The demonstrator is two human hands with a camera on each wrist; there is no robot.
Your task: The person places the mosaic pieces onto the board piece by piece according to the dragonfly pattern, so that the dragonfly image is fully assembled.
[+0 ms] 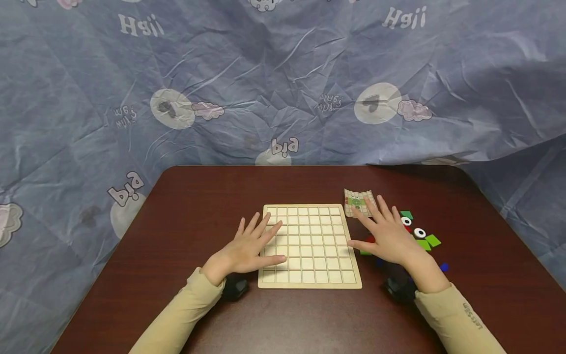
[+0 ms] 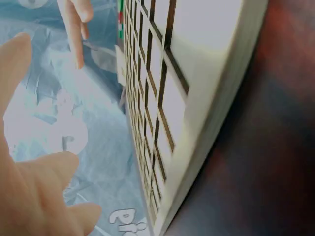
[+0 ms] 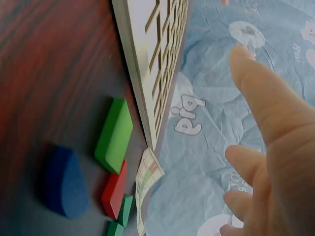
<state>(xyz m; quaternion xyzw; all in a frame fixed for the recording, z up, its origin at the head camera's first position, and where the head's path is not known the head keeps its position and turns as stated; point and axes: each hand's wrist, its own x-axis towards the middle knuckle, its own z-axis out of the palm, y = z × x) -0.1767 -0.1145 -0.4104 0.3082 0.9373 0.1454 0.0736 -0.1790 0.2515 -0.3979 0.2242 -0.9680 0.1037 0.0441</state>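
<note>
A pale wooden grid board point(image 1: 310, 285) lies flat on the dark table. Over its left edge my left hand point(image 1: 247, 248) is held with fingers spread, holding nothing. My right hand point(image 1: 389, 236), also spread and holding nothing, hovers to the right of the board above several loose coloured pieces. Among these are a green block point(image 3: 115, 135), a red piece point(image 3: 114, 191) and a blue rounded piece point(image 3: 66, 182) in the right wrist view. The head view shows white ring-shaped pieces point(image 1: 419, 233) and light green pieces point(image 1: 433, 240) beyond the right hand. Part of the pile is hidden beneath that hand.
A small curled picture card point(image 1: 353, 209) with a coloured grid pattern lies at the board's back right corner. The reddish-brown table point(image 1: 199, 196) reaches back to a wrinkled blue printed cloth point(image 1: 265, 98). Dark wrist devices point(image 1: 235, 287) sit under both wrists.
</note>
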